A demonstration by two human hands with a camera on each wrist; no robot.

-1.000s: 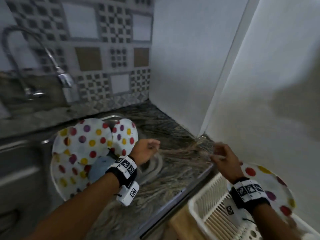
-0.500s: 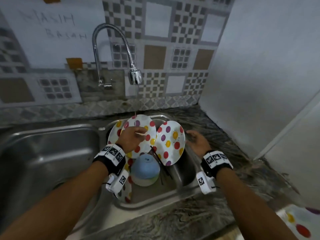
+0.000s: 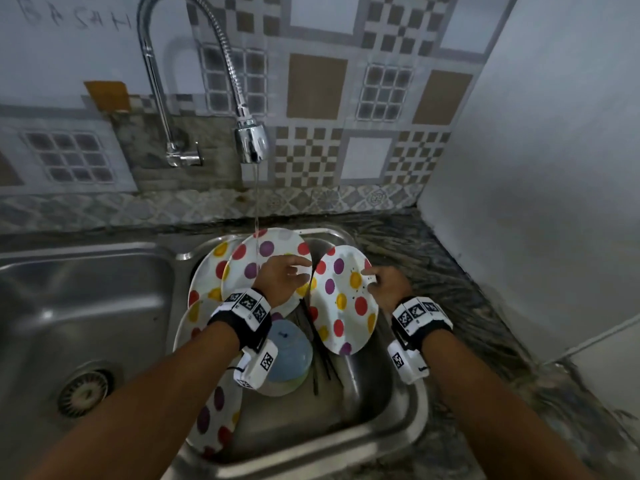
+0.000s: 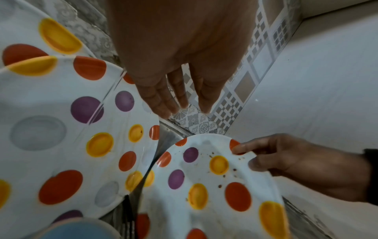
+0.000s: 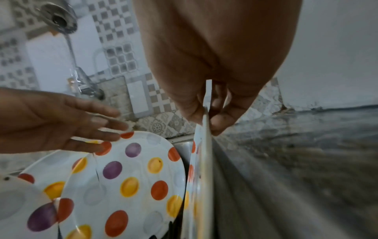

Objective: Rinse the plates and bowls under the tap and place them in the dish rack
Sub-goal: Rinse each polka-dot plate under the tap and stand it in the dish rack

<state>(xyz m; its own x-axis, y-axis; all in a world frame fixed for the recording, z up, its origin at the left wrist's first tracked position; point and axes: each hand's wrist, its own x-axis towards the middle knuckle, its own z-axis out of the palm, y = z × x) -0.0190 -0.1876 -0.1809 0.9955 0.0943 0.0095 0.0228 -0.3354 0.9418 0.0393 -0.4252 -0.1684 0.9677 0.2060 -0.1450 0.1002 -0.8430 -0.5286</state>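
Right hand [image 3: 386, 289] now on plate [image 3: 341, 299]

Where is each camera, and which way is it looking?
Head: up on the head, looking down at the steel sink, the running tap, both forearms and hands.
Left wrist: on the left wrist, looking along the open left hand over the spotted plates.
Right wrist: on the right wrist, looking along the right hand pinching the crumb-speckled spotted plate by its rim.
Shared: both wrist views show that plate and the other hand.
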